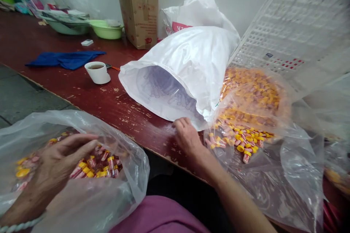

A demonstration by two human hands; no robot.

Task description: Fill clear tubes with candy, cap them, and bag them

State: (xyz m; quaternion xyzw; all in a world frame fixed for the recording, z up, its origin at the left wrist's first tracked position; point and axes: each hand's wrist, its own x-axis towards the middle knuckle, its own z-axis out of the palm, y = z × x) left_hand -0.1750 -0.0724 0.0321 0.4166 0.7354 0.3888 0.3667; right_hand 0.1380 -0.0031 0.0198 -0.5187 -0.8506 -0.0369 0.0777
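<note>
My left hand hovers over a clear plastic bag at the lower left, its fingers stretched out and the thumb apart. Inside that bag lie small clear bottles with yellow caps and red-and-white contents. My right hand is just below the mouth of a white sack, fingers curled in and slightly blurred; what they hold, if anything, I cannot make out. Small clear pieces, perhaps empty tubes, show faintly inside the sack. To its right, another clear bag spills yellow-capped bottles onto the table.
On the worn red table stand a white cup of dark liquid and a blue cloth. Further back are a cardboard box, a light green basin and other basins. A white plastic crate leans at the right.
</note>
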